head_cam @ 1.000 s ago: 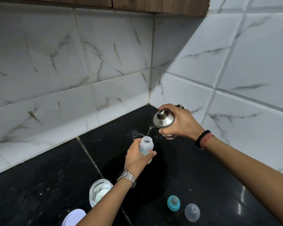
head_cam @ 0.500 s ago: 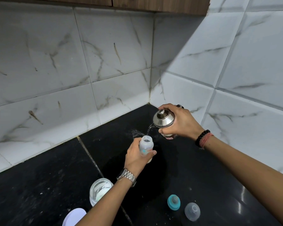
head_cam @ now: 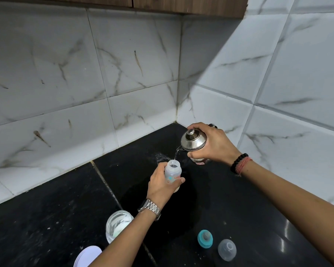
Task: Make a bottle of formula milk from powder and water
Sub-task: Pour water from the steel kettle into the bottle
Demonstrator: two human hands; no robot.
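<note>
A person's right hand [head_cam: 212,145] tilts a lidded steel kettle [head_cam: 193,142], a thin stream of water [head_cam: 175,155] falling into the open baby bottle [head_cam: 173,172] gripped by the left hand [head_cam: 161,186] above a black stone counter [head_cam: 56,209]. The narrow neck leaves little margin; a wobble could send water over the fingers. White marble-look tiles [head_cam: 66,74] line the far corner, while a powder jar [head_cam: 118,225], teal teat ring [head_cam: 205,238] and clear cap [head_cam: 227,249] wait nearby.

Shiny steel kettle [head_cam: 193,140]; translucent plastic bottle [head_cam: 173,171]; glossy black stone counter [head_cam: 239,209].

One bottle [head_cam: 173,173], one steel jug [head_cam: 193,141], one jar [head_cam: 118,225], two caps [head_cam: 205,238] (perhaps three).
</note>
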